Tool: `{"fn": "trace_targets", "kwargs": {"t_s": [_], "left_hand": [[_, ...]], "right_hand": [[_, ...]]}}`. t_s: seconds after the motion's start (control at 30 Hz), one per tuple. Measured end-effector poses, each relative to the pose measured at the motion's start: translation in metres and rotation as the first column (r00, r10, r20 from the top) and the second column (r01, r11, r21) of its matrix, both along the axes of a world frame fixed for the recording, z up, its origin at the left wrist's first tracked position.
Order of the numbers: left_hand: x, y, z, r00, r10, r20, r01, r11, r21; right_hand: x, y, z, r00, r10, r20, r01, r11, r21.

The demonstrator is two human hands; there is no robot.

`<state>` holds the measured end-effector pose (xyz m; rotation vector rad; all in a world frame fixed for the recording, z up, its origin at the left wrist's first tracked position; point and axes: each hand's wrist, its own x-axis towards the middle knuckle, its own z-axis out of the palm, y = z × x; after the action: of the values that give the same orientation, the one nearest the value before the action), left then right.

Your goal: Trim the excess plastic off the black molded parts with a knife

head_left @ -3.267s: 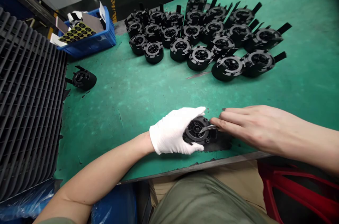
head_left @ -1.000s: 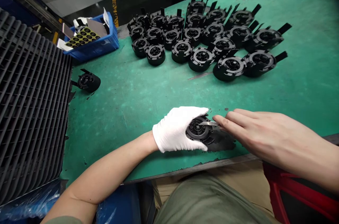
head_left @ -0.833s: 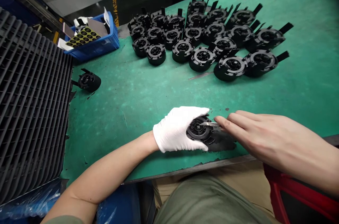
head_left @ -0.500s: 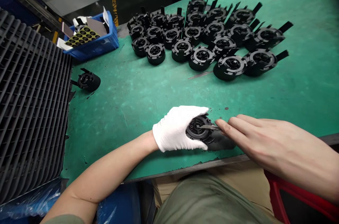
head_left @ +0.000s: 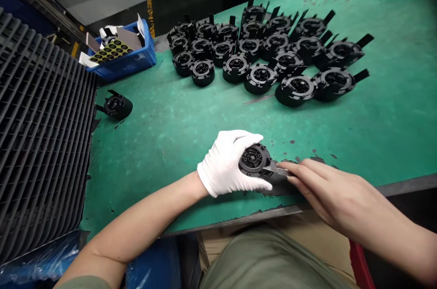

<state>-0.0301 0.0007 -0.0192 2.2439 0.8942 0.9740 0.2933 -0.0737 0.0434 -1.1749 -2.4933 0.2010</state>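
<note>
While left fingers (head_left: 251, 140) clasp the ringed black part (head_left: 251, 159), right fingers (head_left: 302, 170) pinch a tool (head_left: 274, 169).

workshop, worn green workbench (head_left: 164, 120), rows of matching black parts (head_left: 249, 47), blue bin (head_left: 127, 62)

My gloved left hand (head_left: 230, 164) hides the left side of the black part (head_left: 253, 158), and my right hand (head_left: 331, 191) covers the rear end of the metal tool (head_left: 274, 169), so blurred that I cannot tell whether its tip touches the part. The markings on the yellow sheet (head_left: 112, 50) are too small to read. The view's edges cut off the slatted rack (head_left: 41, 134) and the red object (head_left: 359, 261).
</note>
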Motion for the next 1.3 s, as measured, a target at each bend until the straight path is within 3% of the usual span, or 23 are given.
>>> {"fn": "trace_targets", "kwargs": {"t_s": [0.13,0.27,0.43,0.63,0.87,1.1,1.3], "left_hand": [[0.003,0.003,0.006,0.993,-0.104,-0.055,0.1,0.992,-0.073],[0.007,0.003,0.006,0.984,-0.151,-0.091,0.131,0.973,-0.189],[0.008,-0.003,-0.005,0.999,0.003,-0.044,-0.009,0.992,-0.128],[0.008,-0.004,-0.002,0.996,-0.052,-0.079,0.036,0.982,-0.187],[0.01,-0.002,0.003,0.995,-0.047,-0.087,0.028,0.977,-0.212],[0.007,-0.003,-0.006,0.997,-0.03,-0.075,0.02,0.991,-0.129],[0.006,-0.002,-0.009,0.991,-0.057,-0.124,0.041,0.991,-0.126]], "right_hand": [[0.0,0.022,-0.019,0.995,-0.045,0.09,0.04,0.998,0.058],[0.012,0.037,-0.021,0.996,-0.019,0.084,0.015,0.999,0.048],[0.019,0.012,-0.001,0.992,-0.034,0.12,0.021,0.994,0.106],[-0.012,-0.01,0.018,0.975,-0.032,0.222,-0.018,0.975,0.22],[-0.024,-0.008,0.016,0.963,-0.089,0.254,0.023,0.967,0.254],[-0.02,-0.005,0.008,0.972,-0.064,0.228,0.011,0.973,0.23],[-0.016,-0.011,0.011,0.962,-0.056,0.268,0.013,0.987,0.162]]}}
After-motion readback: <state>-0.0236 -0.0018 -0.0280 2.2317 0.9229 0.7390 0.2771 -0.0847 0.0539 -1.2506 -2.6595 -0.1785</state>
